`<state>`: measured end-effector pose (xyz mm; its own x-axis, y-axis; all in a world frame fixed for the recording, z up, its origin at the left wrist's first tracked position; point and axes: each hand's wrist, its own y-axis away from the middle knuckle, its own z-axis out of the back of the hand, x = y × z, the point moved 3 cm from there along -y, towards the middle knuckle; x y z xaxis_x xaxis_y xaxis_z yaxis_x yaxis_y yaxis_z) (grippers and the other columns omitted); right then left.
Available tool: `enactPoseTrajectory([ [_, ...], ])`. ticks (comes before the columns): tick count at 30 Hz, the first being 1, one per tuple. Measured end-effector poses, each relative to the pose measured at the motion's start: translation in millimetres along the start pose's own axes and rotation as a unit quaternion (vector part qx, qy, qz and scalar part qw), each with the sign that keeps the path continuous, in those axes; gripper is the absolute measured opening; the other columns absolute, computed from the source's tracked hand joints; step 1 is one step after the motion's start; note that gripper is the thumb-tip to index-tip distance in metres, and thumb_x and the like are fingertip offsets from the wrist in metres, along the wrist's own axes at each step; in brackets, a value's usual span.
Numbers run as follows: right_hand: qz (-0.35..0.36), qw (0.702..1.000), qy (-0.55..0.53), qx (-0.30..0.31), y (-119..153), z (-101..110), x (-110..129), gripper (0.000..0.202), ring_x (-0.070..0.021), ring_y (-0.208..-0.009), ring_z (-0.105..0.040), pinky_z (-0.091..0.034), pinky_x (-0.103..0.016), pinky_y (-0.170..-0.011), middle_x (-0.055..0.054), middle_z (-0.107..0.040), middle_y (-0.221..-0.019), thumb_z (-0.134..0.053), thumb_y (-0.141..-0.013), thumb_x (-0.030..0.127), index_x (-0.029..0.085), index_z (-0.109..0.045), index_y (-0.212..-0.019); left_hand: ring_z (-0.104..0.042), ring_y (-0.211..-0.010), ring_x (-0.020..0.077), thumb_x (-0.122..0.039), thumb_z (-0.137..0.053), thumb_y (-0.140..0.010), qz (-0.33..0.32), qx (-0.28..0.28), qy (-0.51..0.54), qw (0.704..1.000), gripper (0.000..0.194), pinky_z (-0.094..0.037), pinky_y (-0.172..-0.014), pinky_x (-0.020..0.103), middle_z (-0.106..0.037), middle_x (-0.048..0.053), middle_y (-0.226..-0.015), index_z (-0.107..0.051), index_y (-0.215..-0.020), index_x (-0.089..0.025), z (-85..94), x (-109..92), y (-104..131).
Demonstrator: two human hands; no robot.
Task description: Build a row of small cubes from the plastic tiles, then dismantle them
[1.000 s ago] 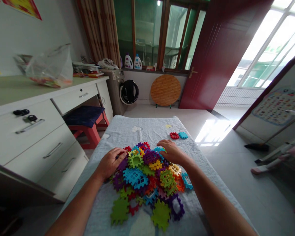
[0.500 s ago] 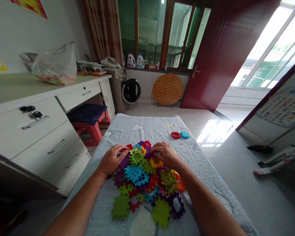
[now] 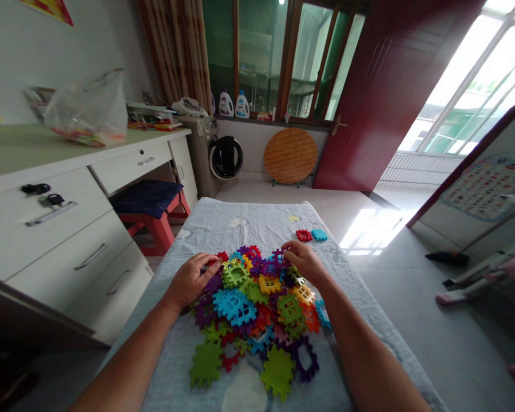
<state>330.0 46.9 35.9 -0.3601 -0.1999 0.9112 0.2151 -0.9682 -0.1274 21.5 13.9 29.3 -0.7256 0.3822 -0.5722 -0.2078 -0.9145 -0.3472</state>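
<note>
A heap of coloured interlocking plastic pieces, among them a blue piece (image 3: 234, 306), a yellow piece (image 3: 269, 284) and a green piece (image 3: 278, 372), lies on a cloth-covered table (image 3: 257, 220). At the heap's upper right, my right hand (image 3: 302, 260) pinches a purple piece (image 3: 278, 260) by its edge. My left hand (image 3: 194, 279) rests at the upper left side of the heap, its fingers bent by red and purple pieces; what they grip, if anything, is hidden. Beyond the heap, a red piece (image 3: 304, 235) lies beside a light blue piece (image 3: 320, 235).
On the left stands a white desk (image 3: 64, 229) with a plastic bag (image 3: 90, 111) on top. A red stool (image 3: 154, 214) with a dark seat is partly under it. Behind are a washing machine (image 3: 206, 154), a round wooden tabletop (image 3: 290, 155) and a red door (image 3: 369, 103).
My right hand has moved right and slightly up, lifting the purple piece at the heap's edge. My left hand stays by the heap. The view has shifted slightly.
</note>
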Motion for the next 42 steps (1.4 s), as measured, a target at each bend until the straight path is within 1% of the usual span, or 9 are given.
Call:
enactPoseTrajectory([
  [4, 0.005, 0.998, 0.058, -0.025, -0.9, 4.5, -0.6, 0.019, -0.0132, -0.062, -0.054, -0.043, -0.025, -0.060, 0.001, -0.060, -0.068, -0.047, -0.083, 0.031, 0.019, -0.061, -0.090, -0.062, -0.097, 0.0215, -0.048, -0.046, -0.089, 0.001, -0.005, 0.000, 1.000, 0.035, -0.048, -0.089, 0.034, -0.068, 0.006, -0.101, -0.065, -0.096, -0.021, 0.6, -0.2, -0.3],
  [8, 0.051, 0.969, 0.235, -0.064, 3.8, 12.5, 7.4, 0.020, -0.0215, -0.094, -0.056, -0.042, -0.039, -0.089, -0.005, -0.066, -0.094, -0.052, -0.077, 0.020, 0.021, -0.066, -0.091, -0.062, -0.098, 0.0211, -0.048, -0.046, -0.089, 0.004, -0.001, 0.001, 1.000, 0.033, -0.048, -0.088, 0.033, -0.068, 0.006, -0.101, -0.065, -0.096, -0.022, 0.2, 0.7, -0.3],
  [13, 0.136, 0.946, 0.286, 0.071, 19.1, -0.3, 28.3, 0.043, -0.0259, -0.113, -0.046, -0.031, -0.044, -0.099, -0.004, -0.060, -0.121, -0.062, -0.069, 0.019, 0.026, -0.064, -0.112, -0.062, -0.098, 0.0216, -0.049, -0.045, -0.089, 0.007, -0.003, -0.001, 1.000, 0.035, -0.048, -0.088, 0.033, -0.068, 0.006, -0.101, -0.065, -0.096, -0.021, -0.1, 1.9, 0.0],
  [16, 0.143, 0.934, 0.306, 0.121, 22.9, -8.4, 31.6, 0.039, -0.0252, -0.111, -0.047, -0.029, -0.045, -0.099, -0.002, -0.064, -0.116, -0.063, -0.070, 0.020, 0.028, -0.067, -0.108, -0.062, -0.097, 0.0215, -0.049, -0.045, -0.090, 0.006, 0.001, -0.004, 1.000, 0.034, -0.048, -0.088, 0.032, -0.068, 0.005, -0.101, -0.065, -0.096, -0.022, -0.3, 1.7, -0.2],
  [23, 0.157, 0.953, 0.230, 0.119, 17.8, -5.6, 27.8, 0.020, -0.0209, -0.103, -0.055, -0.034, -0.041, -0.097, -0.002, -0.071, -0.097, -0.055, -0.084, 0.021, 0.027, -0.072, -0.095, -0.062, -0.096, 0.0211, -0.048, -0.047, -0.089, 0.005, 0.010, -0.007, 1.000, 0.033, -0.048, -0.087, 0.032, -0.068, 0.005, -0.100, -0.065, -0.096, -0.021, -2.7, 1.5, -1.5],
  [28, 0.101, 0.994, 0.021, 0.024, 12.5, 3.5, 16.9, 0.020, -0.0157, -0.076, -0.058, -0.045, -0.031, -0.073, -0.001, -0.066, -0.081, -0.058, -0.084, 0.031, 0.022, -0.067, -0.099, -0.061, -0.099, 0.0210, -0.047, -0.046, -0.090, 0.002, 0.015, -0.007, 1.000, 0.033, -0.047, -0.089, 0.032, -0.067, 0.005, -0.103, -0.065, -0.098, -0.021, -3.5, 4.3, -0.3],
  [33, 0.041, 0.986, -0.125, -0.100, 4.7, 14.1, -5.4, 0.034, -0.0102, -0.056, -0.050, -0.041, -0.024, -0.057, 0.008, -0.052, -0.062, -0.062, -0.079, 0.035, 0.021, -0.054, -0.109, -0.061, -0.100, 0.0211, -0.048, -0.045, -0.091, 0.006, 0.013, -0.005, 1.000, 0.034, -0.047, -0.089, 0.032, -0.068, 0.005, -0.104, -0.065, -0.098, -0.022, -3.0, 6.0, 0.1],
  [37, 0.019, 0.996, -0.045, -0.075, 5.5, 8.5, -4.5, 0.019, -0.0139, -0.064, -0.057, -0.045, -0.028, -0.063, 0.002, -0.060, -0.068, -0.058, -0.081, 0.035, 0.020, -0.059, -0.092, -0.062, -0.099, 0.0206, -0.049, -0.045, -0.091, 0.009, 0.009, -0.006, 1.000, 0.034, -0.048, -0.089, 0.031, -0.068, 0.004, -0.103, -0.066, -0.097, -0.023, -3.1, 5.8, -0.5],
  [42, 0.069, 0.976, 0.191, -0.083, 10.5, 8.7, 7.6, 0.017, -0.0245, -0.100, -0.056, -0.038, -0.045, -0.095, -0.005, -0.068, -0.098, -0.057, -0.079, 0.025, 0.023, -0.067, -0.092, -0.062, -0.099, 0.0202, -0.049, -0.046, -0.090, 0.013, 0.012, -0.008, 1.000, 0.034, -0.047, -0.089, 0.031, -0.068, 0.004, -0.103, -0.065, -0.098, -0.022, -3.3, 6.8, -0.2],
])
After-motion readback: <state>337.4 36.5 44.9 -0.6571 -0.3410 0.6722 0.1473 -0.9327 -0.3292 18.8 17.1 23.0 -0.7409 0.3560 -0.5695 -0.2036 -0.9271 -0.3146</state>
